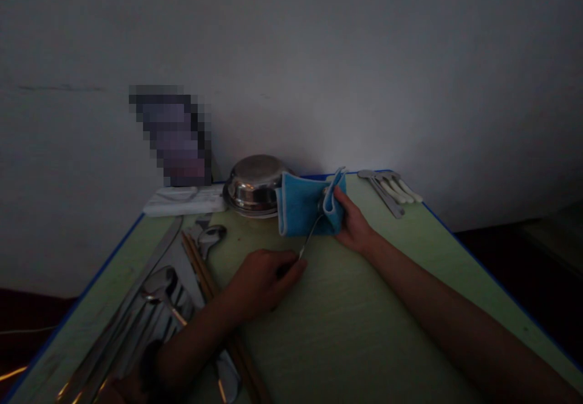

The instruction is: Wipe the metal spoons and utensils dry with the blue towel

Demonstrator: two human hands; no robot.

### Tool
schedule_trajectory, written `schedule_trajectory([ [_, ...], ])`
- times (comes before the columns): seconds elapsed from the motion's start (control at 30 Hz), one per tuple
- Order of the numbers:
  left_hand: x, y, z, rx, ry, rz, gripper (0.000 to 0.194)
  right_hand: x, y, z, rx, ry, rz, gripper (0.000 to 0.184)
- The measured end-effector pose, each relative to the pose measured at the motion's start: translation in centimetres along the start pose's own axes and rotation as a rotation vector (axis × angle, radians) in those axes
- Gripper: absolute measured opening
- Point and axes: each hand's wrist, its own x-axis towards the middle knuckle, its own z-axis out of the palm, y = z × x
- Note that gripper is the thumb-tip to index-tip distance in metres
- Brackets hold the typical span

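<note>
Over the middle of the table, my left hand pinches the handle end of a thin metal spoon. The spoon slants up to the right, and its head rests in a fold of a blue cloth with pale edging. My right hand is closed on the cloth's right side, bunching it around the spoon's head. The cloth and fingers partly hide that head.
An upturned metal bowl stands behind the cloth. White-handled utensils lie at the back right. Ladles, wooden chopsticks and long metal utensils cover the left side. A white block and a blurred-out upright panel are at the back left.
</note>
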Motion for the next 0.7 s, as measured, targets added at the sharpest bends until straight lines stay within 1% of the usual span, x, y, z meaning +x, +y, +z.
schedule_trajectory([
  [0.13,-0.01,-0.03,-0.02,0.023,0.005,0.005,0.038,-0.02,-0.09,0.05,0.008,-0.032,-0.017,0.021],
  [0.27,0.04,-0.06,0.04,0.039,0.019,0.004,0.038,0.10,-0.17,0.12,0.011,-0.071,0.015,0.027],
  [0.57,0.02,0.05,-0.06,0.043,0.018,0.002,0.038,0.53,0.00,-0.36,-0.002,-0.082,0.018,0.032],
  [0.7,-0.01,0.13,-0.08,0.049,0.024,-0.003,0.036,0.32,0.04,-0.44,-0.023,-0.076,0.041,0.026],
])
